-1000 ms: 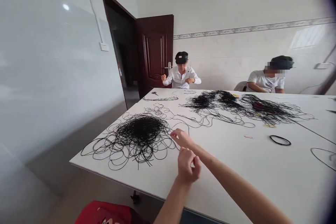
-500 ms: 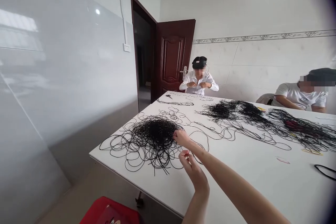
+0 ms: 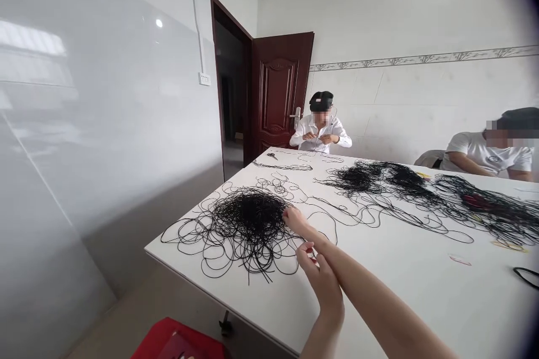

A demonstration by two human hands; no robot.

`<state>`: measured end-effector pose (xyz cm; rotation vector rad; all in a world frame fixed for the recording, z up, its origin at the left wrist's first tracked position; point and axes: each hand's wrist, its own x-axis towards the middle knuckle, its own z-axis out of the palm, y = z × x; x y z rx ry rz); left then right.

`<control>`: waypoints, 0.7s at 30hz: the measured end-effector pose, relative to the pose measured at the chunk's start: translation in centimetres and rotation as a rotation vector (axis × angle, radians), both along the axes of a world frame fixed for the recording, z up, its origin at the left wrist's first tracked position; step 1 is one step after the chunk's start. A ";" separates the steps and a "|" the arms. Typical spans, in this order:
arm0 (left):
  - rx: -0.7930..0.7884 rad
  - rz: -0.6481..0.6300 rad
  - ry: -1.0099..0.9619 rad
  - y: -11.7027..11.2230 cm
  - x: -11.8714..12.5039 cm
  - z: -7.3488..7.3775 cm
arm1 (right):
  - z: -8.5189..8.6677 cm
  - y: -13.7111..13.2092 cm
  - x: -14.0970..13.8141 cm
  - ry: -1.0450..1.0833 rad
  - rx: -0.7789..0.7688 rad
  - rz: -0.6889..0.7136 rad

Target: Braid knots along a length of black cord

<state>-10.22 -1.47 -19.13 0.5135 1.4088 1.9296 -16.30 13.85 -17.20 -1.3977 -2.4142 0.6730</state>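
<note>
A tangled heap of thin black cord [image 3: 256, 213] lies on the white table [image 3: 379, 286], with loose loops spread around it. My right hand [image 3: 296, 220] is at the heap's right edge, fingers pinched together on a strand of black cord. Below the right forearm and close against it is my left hand [image 3: 322, 277], its fingers curled in toward the thumb. What the left fingers hold, if anything, is too small to make out.
More black cord bundles [image 3: 404, 179] stretch along the table's far right side. Scissors [image 3: 272, 156] and a cord hank [image 3: 283, 166] lie near the far corner. Two co-workers sit across, one in a white shirt [image 3: 314, 133]. A red stool [image 3: 177, 342] stands below the near edge.
My left hand has shifted slightly right, closer to the right forearm. My right hand has drawn a little to the right along the heap's edge. The view has moved slightly.
</note>
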 end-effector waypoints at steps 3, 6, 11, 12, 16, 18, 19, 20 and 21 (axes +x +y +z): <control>-0.006 0.040 -0.016 0.1 0.0 0.3 | 0.8 -0.3 0.3 0.021 -0.006 0.005; -0.011 0.076 -0.035 0.2 0.1 0.4 | 2.3 -0.5 1.3 0.030 -0.014 0.017; 0.056 0.079 -0.083 0.0 0.4 0.7 | 5.8 -2.4 4.4 0.046 -0.004 0.057; 0.077 0.080 -0.101 -0.1 0.4 0.8 | 6.6 -3.1 5.4 0.050 0.007 0.069; 0.170 0.014 -0.257 0.2 -0.6 1.7 | 9.1 -7.2 10.6 0.039 0.057 0.155; 0.195 -0.106 -0.388 0.8 -1.4 2.4 | 9.7 -10.1 13.9 0.009 0.056 0.220; 0.198 -0.179 -0.455 1.1 -1.8 2.7 | 9.8 -11.6 15.6 -0.011 0.044 0.255; 0.201 -0.245 -0.514 1.5 -2.3 3.0 | 9.9 -13.1 17.5 -0.032 0.027 0.289; 0.202 -0.294 -0.565 1.8 -2.7 3.3 | 10.0 -14.5 19.6 -0.049 0.005 0.314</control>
